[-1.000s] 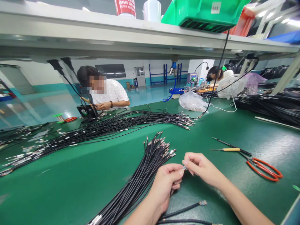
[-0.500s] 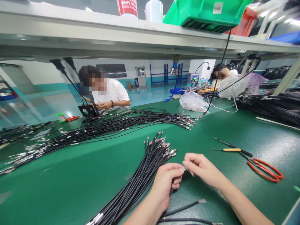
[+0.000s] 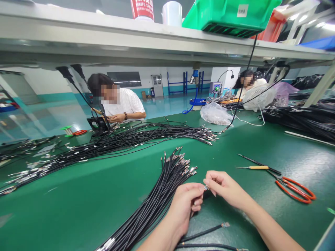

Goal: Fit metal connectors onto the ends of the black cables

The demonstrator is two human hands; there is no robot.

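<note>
One pinched metal piece (image 3: 206, 187), one yellow-handled pick (image 3: 258, 167), two co-workers (image 3: 123, 104).

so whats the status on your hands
Left hand and right hand pinching small silvery metal piece. Black cable bundle beside left hand. Nothing visibly blocking.

We see bright, mostly even light. Far above and to the right of the right hand (image 3: 224, 186), a white light (image 3: 328, 26) glares; pale sheen lies across the green tabletop (image 3: 311, 158) to that hand's right. Farthest from the hand, edges stretch and soften.
</note>
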